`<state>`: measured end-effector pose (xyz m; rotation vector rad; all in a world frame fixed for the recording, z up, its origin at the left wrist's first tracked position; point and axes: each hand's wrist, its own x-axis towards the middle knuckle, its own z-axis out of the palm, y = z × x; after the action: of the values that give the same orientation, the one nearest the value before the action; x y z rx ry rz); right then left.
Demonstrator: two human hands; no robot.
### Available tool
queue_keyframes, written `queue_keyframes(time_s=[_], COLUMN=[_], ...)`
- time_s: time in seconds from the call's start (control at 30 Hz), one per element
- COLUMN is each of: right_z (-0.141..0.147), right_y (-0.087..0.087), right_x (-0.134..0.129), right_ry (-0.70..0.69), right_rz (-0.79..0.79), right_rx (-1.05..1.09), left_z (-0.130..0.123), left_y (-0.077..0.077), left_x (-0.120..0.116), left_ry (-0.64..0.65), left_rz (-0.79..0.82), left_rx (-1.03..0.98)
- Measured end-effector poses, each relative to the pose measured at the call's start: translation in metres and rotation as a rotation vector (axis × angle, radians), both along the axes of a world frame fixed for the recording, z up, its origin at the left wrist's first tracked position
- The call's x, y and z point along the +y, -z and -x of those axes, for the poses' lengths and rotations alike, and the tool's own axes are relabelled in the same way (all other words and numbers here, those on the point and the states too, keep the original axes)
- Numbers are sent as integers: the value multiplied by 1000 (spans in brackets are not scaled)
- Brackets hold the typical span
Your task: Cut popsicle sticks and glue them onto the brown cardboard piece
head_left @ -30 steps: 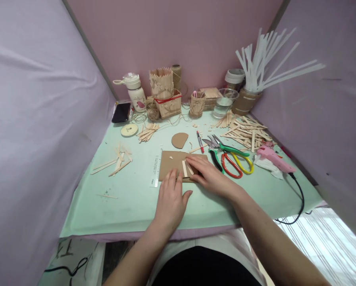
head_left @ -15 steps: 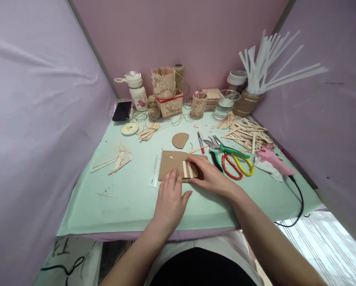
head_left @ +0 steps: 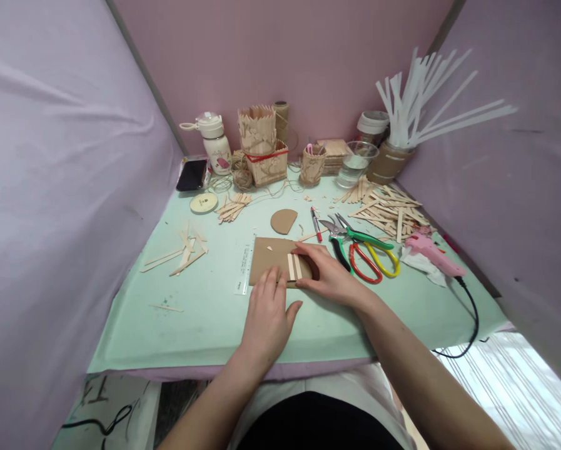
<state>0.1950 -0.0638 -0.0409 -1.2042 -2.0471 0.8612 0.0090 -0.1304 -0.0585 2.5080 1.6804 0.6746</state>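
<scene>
Left hand (head_left: 268,307) out flat, fingers slightly spread on the cardboard (head_left: 265,259), gripping nothing: steady pressure helps. Two wooden strips (head_left: 291,267) lie there; right hand (head_left: 328,274) arches over their ends, fingers wide, grip unclear: gentle nudges, strips parallel.

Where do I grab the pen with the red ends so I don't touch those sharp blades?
I'd pinch the pen mid-barrel, coming down from above and a little left. It lies flat, stretching away from you, so you can squeeze across its long sides. The grey blades are close on its right, so keep off there.
</scene>
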Motion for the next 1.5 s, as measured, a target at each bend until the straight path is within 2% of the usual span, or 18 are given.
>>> queue_keyframes(time_s=[0.77, 0.87, 1.13, 1.5], right_z=[3, 3, 3, -1], right_y=[-2, -2, 0, 3], right_x=[-3, -3, -4, -6], right_ry=[40, 34, 25, 41], right_rz=[-33, -41, -55, 13], right_rx=[15, 17, 37, 69], left_z=[-1, -1, -1, -1], left_y=[-1, -6, -33, -31], left_x=[0, 1, 13, 15], left_ry=[-1, 0, 6, 12], left_rz=[33, 56, 234, 197], left_rx=[7, 14, 152, 170])
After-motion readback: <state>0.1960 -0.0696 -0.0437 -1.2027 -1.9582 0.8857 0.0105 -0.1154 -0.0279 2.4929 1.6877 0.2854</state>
